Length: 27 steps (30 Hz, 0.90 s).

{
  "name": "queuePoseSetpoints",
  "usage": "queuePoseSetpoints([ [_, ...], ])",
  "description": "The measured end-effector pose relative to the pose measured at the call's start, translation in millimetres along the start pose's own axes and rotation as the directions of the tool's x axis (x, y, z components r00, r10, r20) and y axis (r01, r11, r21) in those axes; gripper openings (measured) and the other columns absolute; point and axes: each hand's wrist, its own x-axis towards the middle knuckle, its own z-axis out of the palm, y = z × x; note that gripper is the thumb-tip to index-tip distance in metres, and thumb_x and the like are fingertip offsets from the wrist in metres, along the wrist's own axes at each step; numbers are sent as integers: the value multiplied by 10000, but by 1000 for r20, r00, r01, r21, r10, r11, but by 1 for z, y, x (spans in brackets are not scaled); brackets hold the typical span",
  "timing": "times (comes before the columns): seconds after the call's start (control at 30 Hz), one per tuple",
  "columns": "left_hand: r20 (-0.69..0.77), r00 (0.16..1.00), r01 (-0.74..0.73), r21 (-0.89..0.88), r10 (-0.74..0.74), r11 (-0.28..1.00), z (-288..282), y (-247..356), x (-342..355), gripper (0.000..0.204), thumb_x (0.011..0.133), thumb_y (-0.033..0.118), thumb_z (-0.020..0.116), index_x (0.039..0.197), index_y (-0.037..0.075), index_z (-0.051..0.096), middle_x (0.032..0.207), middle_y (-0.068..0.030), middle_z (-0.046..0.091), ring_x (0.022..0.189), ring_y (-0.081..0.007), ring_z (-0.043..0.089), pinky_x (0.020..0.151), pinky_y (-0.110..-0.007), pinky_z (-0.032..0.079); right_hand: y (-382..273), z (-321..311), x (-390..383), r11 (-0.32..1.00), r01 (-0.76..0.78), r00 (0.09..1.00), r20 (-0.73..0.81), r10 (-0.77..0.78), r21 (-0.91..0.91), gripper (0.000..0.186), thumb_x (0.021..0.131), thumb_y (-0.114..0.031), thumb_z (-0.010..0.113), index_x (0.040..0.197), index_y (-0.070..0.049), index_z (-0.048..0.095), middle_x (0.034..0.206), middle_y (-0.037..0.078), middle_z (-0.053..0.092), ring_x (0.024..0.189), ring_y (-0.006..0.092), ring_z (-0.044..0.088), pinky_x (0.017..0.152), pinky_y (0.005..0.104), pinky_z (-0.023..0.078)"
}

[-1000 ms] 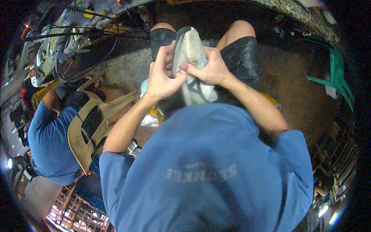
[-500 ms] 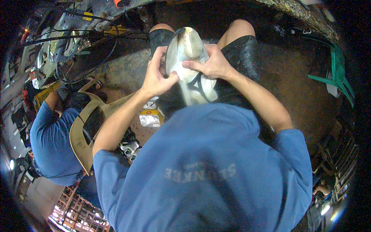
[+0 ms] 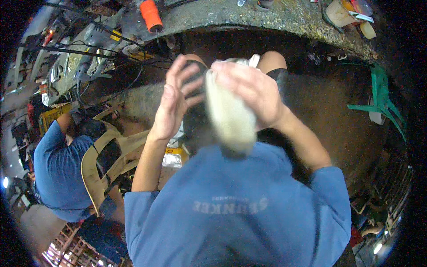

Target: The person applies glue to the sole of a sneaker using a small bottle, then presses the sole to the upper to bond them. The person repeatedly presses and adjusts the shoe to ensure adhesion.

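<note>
A whitish shoe, smeared by motion, is tilted in front of my chest, its long pale side running down toward my shirt. My right hand is closed over its upper part, the fingers lying across it and blurred. My left hand is raised just to the left of the shoe, apart from it. Its fingers are spread and nothing is in them. My right hand hides part of the shoe.
On the left, a person in a blue shirt sits near a beige plastic chair. A stone-like ledge curves across the far side, bearing an orange cylinder and a bucket. A green plastic stool lies at right.
My left hand has let go of the shoe and opened. My right hand has turned the shoe and brought it lower, nearer my chest. The view has shifted, showing more of the ledge.
</note>
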Motion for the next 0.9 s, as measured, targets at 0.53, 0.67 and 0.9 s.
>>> queuePoseSetpoints([
  [0.53,-103,993,-45,43,49,998,-9,-44,-6,1266,762,127,978,1729,65,163,1618,-263,434,1461,-360,516,1166,-497,498,-6,10,-33,642,-667,745,320,585,379,1381,701,-462,991,1711,-6,168,1750,272,227,1636,412,215,1340,510,188],
  [0.67,-117,992,64,85,-53,994,-5,-70,-5,1305,757,154,1003,1725,89,129,1585,-252,442,1392,-352,554,1117,-521,539,-15,49,-58,441,-809,578,388,718,389,1397,709,-471,997,1717,-19,142,1739,277,250,1634,415,226,1339,486,214],
  [0.9,-120,991,-6,450,67,893,1,-66,-17,1380,634,280,1055,1712,113,209,1568,-213,480,1385,-363,565,1103,-548,543,7,51,-59,801,-584,809,6,588,135,676,791,-273,937,1404,-106,705,1565,166,518,1409,309,519,1205,448,411],
])
